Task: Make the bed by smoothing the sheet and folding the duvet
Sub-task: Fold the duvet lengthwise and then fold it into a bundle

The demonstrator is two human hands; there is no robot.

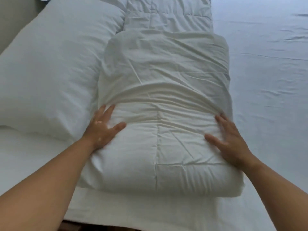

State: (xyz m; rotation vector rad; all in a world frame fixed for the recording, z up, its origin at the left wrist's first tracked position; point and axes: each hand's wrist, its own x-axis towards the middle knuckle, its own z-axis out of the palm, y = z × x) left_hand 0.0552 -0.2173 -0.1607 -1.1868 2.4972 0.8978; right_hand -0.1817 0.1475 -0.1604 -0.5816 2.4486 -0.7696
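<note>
Where the two bare forearms come in over the near edge of the bed, the sheet (266, 64) lies flat under them, and on it sits the thick, rounded near end of the folded duvet (163, 80), a stitched seam running down its middle. The left hand (101, 129) presses flat against the duvet's left flank with its fingers straight and spread and the thumb angled out across the top. It grips nothing. The right hand (231, 140) mirrors it on the right flank, palm down, fingers straight and slightly apart, thumb pointing inward, also pinching nothing. Both sets of fingertips reach the creased edge of an upper layer of duvet folded over the middle of the bundle. Beyond that layer the duvet runs on as a long narrow quilted strip toward the far side. A large white pillow (50, 64) lies just beside the duvet on the left, touching its edge. To the right the sheet spreads wide with a few shallow wrinkles. A grey surface (15, 22) shows behind the pillow at the top left.
</note>
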